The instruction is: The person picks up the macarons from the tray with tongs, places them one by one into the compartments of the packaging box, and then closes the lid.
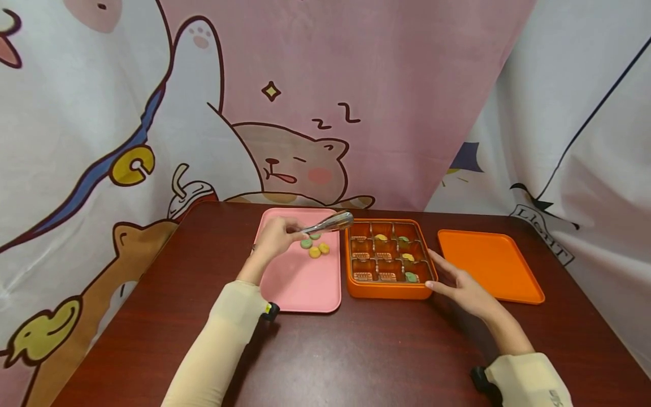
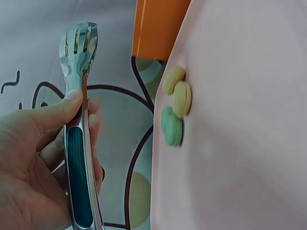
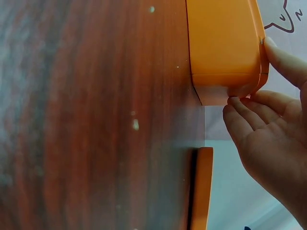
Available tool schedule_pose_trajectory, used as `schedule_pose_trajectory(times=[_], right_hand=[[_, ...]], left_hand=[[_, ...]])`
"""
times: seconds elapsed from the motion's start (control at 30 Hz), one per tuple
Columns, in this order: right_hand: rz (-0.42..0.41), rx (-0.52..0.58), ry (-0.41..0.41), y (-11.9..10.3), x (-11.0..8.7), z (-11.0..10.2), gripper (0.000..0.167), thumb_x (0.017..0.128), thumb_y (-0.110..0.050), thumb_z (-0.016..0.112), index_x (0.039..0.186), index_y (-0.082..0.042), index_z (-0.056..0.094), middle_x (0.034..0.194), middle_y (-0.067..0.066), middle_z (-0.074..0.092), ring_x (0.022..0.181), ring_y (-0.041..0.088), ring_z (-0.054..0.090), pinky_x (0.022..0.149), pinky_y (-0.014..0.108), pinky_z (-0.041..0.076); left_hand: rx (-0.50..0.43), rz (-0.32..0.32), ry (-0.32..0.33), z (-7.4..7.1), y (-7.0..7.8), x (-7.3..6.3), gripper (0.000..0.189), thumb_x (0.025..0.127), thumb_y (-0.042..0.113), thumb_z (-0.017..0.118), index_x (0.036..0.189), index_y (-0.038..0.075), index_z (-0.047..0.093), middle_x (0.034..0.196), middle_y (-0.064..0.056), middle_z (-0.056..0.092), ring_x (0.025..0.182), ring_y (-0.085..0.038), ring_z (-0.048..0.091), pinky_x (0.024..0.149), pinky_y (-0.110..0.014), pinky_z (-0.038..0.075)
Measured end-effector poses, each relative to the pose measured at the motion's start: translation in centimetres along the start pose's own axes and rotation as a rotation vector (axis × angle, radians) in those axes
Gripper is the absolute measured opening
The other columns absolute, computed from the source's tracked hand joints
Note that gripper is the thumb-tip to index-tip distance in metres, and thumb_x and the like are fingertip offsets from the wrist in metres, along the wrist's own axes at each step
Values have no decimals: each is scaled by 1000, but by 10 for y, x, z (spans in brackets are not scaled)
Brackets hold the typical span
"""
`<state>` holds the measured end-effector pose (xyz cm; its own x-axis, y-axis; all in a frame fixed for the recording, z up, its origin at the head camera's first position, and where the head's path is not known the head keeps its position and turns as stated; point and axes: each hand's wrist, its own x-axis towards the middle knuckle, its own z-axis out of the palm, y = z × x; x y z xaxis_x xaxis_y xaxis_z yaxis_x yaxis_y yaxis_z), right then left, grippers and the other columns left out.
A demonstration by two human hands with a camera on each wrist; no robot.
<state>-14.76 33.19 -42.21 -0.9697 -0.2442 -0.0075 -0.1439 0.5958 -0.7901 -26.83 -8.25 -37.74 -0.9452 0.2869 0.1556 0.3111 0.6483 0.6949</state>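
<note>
My left hand (image 1: 277, 237) grips metal serving tongs (image 2: 79, 124) over the pink tray (image 1: 300, 288); their slotted tips point right, toward the orange box (image 1: 389, 291). Below the tongs, two yellow macarons (image 1: 319, 250) and two green macarons (image 1: 306, 243) lie on the tray. My right hand (image 1: 465, 288) rests against the box's near right corner, thumb at the front rim and fairly straight fingers along the side wall. Inside the box, a divided insert (image 1: 363, 265) has yellow macarons (image 1: 408, 257) and green macarons (image 1: 411, 277) in its middle and right columns.
An orange lid (image 1: 490, 265) lies flat on the dark wooden table (image 1: 356, 350), right of the box. The pink tray stands close beside the box's left wall. A printed curtain (image 1: 396, 113) hangs behind the table's far edge.
</note>
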Motion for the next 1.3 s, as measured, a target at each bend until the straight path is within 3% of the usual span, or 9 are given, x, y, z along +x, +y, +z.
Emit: schedule_pose_trajectory(times=[0.23, 0.47, 0.6, 0.7, 0.87, 1.13, 1.2, 1.3], right_hand=[[10, 7, 0, -2, 0, 0, 80, 97, -23, 64, 159, -6, 18, 163, 27, 19, 146, 54, 18, 108, 75, 19], [16, 5, 9, -4, 1, -3, 80, 97, -22, 65, 159, -7, 17, 163, 27, 19, 147, 54, 17, 108, 76, 18], [5, -4, 13, -4, 2, -4, 80, 97, -24, 65, 159, -7, 18, 162, 27, 21, 146, 54, 20, 108, 74, 20], [-6, -13, 17, -2, 0, -2, 80, 97, -24, 65, 159, -7, 18, 162, 27, 23, 145, 53, 25, 108, 72, 23], [-14, -7, 8, 1, -2, 5, 78, 98, -24, 64, 159, -7, 19, 162, 27, 24, 145, 52, 26, 108, 71, 26], [-11, 20, 13, -1, -2, 5, 78, 98, -21, 64, 159, -5, 19, 162, 27, 22, 145, 53, 24, 109, 72, 24], [-9, 9, 12, -1, -3, 3, 77, 98, -22, 63, 159, -5, 19, 162, 26, 22, 145, 52, 26, 113, 62, 30], [-6, 0, 13, -2, -2, 3, 77, 98, -22, 64, 159, -5, 20, 163, 25, 23, 145, 50, 28, 112, 27, 38]], left_hand=[[-52, -21, -39, 13, 12, 2, 13, 87, 14, 76, 99, 11, 78, 89, -5, 77, 85, -25, 72, 71, -24, 49], [-17, 14, -47, 27, 25, 9, 10, 85, 18, 79, 94, 14, 78, 86, -1, 76, 79, -12, 63, 74, -25, 46], [-58, 17, -89, 35, 32, 10, 8, 85, 16, 78, 93, 12, 77, 85, -4, 76, 80, -24, 70, 67, -22, 47], [-62, 32, -115, 44, 34, 8, 8, 86, 15, 77, 93, 11, 76, 85, -5, 75, 77, -24, 71, 64, -21, 47], [18, 52, -122, 56, 35, 4, 9, 85, 18, 78, 93, 16, 78, 84, 2, 75, 73, -8, 61, 70, -25, 44], [97, 40, -137, 66, 42, 5, 19, 82, 27, 81, 100, 22, 78, 89, 6, 76, 80, -11, 61, 79, -37, 48], [81, 41, -142, 67, 42, 6, 22, 82, 27, 82, 102, 21, 78, 92, 6, 76, 83, -12, 62, 82, -39, 48], [33, 48, -149, 64, 39, 6, 24, 83, 25, 81, 106, 17, 77, 97, 2, 77, 86, -13, 63, 87, -39, 49]])
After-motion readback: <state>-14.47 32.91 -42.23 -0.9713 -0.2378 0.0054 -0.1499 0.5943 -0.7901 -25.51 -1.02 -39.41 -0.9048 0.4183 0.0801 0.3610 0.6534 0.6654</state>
